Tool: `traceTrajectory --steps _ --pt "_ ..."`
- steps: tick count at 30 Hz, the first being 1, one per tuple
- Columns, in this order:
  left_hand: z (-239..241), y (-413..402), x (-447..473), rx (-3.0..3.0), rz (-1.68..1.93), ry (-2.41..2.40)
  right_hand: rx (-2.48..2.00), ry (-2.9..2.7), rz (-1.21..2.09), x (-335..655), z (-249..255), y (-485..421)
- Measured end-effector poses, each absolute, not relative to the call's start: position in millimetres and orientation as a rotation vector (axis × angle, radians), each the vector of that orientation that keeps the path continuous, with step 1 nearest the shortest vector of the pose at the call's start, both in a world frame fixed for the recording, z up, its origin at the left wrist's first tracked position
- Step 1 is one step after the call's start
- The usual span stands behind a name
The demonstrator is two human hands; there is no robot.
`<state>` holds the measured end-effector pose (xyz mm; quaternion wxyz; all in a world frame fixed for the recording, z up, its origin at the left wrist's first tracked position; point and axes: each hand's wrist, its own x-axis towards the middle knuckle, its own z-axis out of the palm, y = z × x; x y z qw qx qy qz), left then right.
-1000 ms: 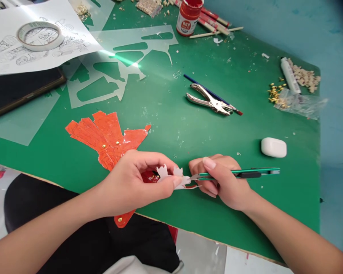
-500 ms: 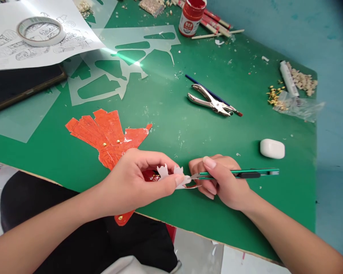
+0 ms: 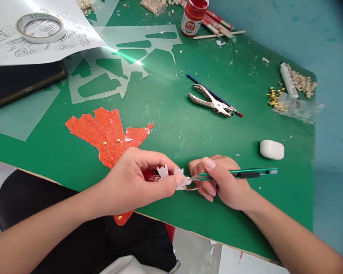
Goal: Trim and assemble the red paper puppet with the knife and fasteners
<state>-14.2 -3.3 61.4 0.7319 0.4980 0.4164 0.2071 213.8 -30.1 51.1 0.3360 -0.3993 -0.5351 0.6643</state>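
Note:
My left hand (image 3: 143,180) pinches a small white cut-out piece (image 3: 163,172) with jagged edges between thumb and fingers. My right hand (image 3: 220,179) is wrapped round a green utility knife (image 3: 253,173), its blade tip against or very near the right end of the piece. A thin strip with a reddish side curves from the piece toward my right fingers. Under and beyond my left hand lies an orange jointed figure (image 3: 110,133) with gold fasteners. My left hand and forearm cover its middle, and its lower end (image 3: 124,217) hangs over the table edge.
A silver hole punch (image 3: 213,101) lies against a blue paintbrush (image 3: 200,84) beyond my hands. A white case (image 3: 272,149) sits at right, gold fasteners (image 3: 275,97) farther back. Behind are a red paint jar (image 3: 193,19), cut translucent sheet (image 3: 74,93) and tape roll (image 3: 40,39).
The view has shifted very slightly. Both hands keep the same grip, and the blade stays at the white piece with hardly any visible movement.

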Motion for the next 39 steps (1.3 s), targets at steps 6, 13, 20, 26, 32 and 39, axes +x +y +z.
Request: traceTrajectory --steps 6,13,20,26,32,39 --pt "61.6 -2.9 -14.0 1.087 0.437 0.923 -1.061 -1.407 1.747 213.8 49.6 -31.3" --pt "64.0 -2.9 -13.8 1.143 0.437 0.941 -1.055 -1.423 1.752 213.3 50.8 -32.0" --pt "61.2 -3.6 -13.2 1.156 0.451 0.949 -1.064 -1.432 1.746 213.1 50.3 -31.5" --pt "61.5 -5.9 -16.5 1.154 0.446 0.925 -1.057 -1.431 1.749 213.8 49.8 -31.7" --pt "59.3 -6.0 -15.8 1.149 0.449 0.926 -1.067 -1.435 1.738 213.4 49.0 -32.4" --pt "61.6 -5.6 -15.8 1.106 0.448 0.929 -1.059 -1.405 1.722 214.2 49.0 -30.9"
